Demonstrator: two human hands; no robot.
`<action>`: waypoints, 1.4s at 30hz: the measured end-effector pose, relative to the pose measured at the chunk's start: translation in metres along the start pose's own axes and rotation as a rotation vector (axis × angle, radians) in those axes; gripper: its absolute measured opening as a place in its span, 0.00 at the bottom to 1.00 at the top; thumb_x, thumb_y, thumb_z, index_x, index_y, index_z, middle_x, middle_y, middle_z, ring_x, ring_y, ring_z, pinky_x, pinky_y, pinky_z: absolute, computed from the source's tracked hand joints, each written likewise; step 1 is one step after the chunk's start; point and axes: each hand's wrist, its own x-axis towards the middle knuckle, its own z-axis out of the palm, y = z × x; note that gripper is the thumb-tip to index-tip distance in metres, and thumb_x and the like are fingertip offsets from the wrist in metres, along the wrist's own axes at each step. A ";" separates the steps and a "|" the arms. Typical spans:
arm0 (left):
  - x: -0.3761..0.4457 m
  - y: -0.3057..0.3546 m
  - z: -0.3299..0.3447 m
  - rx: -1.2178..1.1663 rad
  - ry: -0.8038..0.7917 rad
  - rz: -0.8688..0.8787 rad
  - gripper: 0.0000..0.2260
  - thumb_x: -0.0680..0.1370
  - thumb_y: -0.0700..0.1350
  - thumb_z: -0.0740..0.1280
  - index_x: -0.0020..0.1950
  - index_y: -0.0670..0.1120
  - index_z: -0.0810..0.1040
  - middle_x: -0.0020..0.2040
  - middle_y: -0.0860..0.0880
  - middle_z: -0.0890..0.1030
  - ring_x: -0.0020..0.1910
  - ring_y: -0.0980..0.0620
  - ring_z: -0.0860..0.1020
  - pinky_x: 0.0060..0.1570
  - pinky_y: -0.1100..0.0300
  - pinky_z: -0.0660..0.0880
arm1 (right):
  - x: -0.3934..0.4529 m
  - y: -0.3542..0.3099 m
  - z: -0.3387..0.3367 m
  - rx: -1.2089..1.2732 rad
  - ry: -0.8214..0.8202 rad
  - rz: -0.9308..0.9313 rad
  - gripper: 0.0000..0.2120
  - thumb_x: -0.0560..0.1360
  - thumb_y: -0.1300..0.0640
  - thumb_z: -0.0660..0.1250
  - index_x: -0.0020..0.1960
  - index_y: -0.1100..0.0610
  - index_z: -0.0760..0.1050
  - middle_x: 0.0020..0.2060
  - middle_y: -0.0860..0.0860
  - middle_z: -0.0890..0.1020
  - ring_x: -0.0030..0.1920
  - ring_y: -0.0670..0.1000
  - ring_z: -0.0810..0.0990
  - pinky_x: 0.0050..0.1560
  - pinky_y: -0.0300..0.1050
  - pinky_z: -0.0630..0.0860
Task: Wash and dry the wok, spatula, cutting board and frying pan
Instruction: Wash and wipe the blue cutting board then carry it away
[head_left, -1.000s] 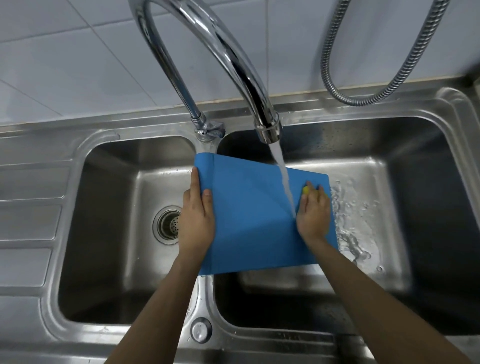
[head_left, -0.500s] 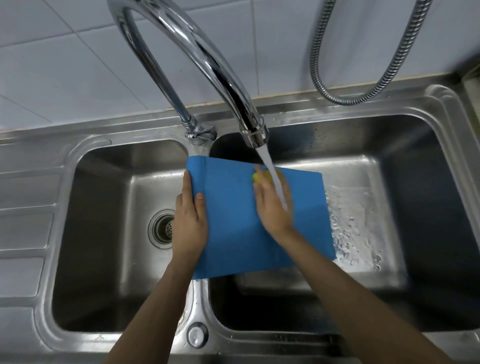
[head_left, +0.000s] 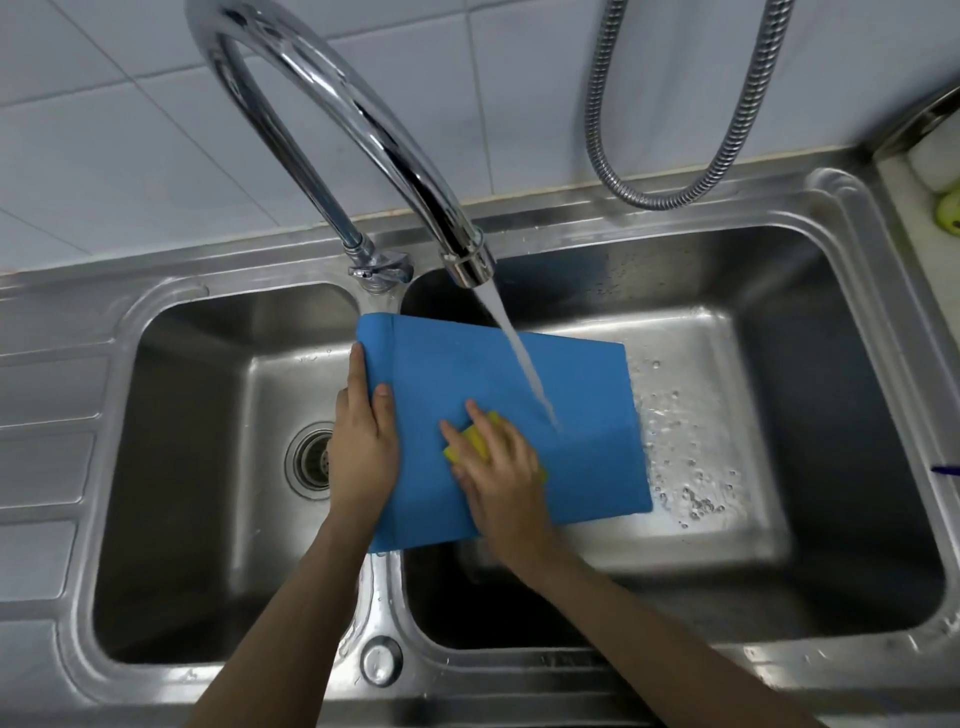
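Note:
A blue cutting board (head_left: 582, 395) lies tilted over the divider of a double steel sink (head_left: 857, 249), mostly above the right basin. My left hand (head_left: 363, 441) grips its left edge, thumb on top. My right hand (head_left: 498, 467) presses a yellow sponge (head_left: 475, 441) onto the board's lower middle, fingers spread over it. Water runs from the curved chrome tap (head_left: 467, 260) and strikes the board right of the sponge. No wok, spatula or frying pan is in view.
The left basin holds a round drain (head_left: 311, 460). A ribbed draining surface (head_left: 47, 441) lies at far left. A metal spray hose (head_left: 670, 197) loops against the white tiled wall. White and green items (head_left: 943, 182) sit on the counter at far right.
My right hand with the sponge has slid from the board's upper right, past the stream, down to its lower middle. My left hand keeps its hold on the left edge.

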 end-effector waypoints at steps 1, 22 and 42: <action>0.000 0.000 0.000 0.000 0.001 0.004 0.23 0.84 0.50 0.51 0.79 0.54 0.51 0.70 0.45 0.67 0.64 0.47 0.70 0.55 0.61 0.61 | -0.002 0.013 0.000 -0.021 -0.001 -0.041 0.17 0.80 0.49 0.57 0.68 0.46 0.70 0.70 0.52 0.71 0.62 0.58 0.73 0.59 0.51 0.71; 0.001 0.000 0.000 -0.004 0.007 -0.001 0.23 0.83 0.50 0.53 0.78 0.54 0.52 0.69 0.45 0.69 0.61 0.50 0.71 0.53 0.61 0.62 | 0.051 0.042 0.001 -0.114 -0.056 -0.268 0.19 0.82 0.49 0.52 0.67 0.52 0.73 0.68 0.55 0.72 0.64 0.57 0.72 0.64 0.51 0.69; -0.001 0.019 -0.018 0.357 -0.078 -0.067 0.25 0.80 0.53 0.60 0.72 0.43 0.58 0.59 0.35 0.69 0.57 0.33 0.72 0.47 0.42 0.71 | 0.020 0.104 -0.094 0.327 -0.156 0.372 0.19 0.83 0.53 0.52 0.72 0.56 0.65 0.65 0.54 0.73 0.65 0.50 0.70 0.65 0.33 0.59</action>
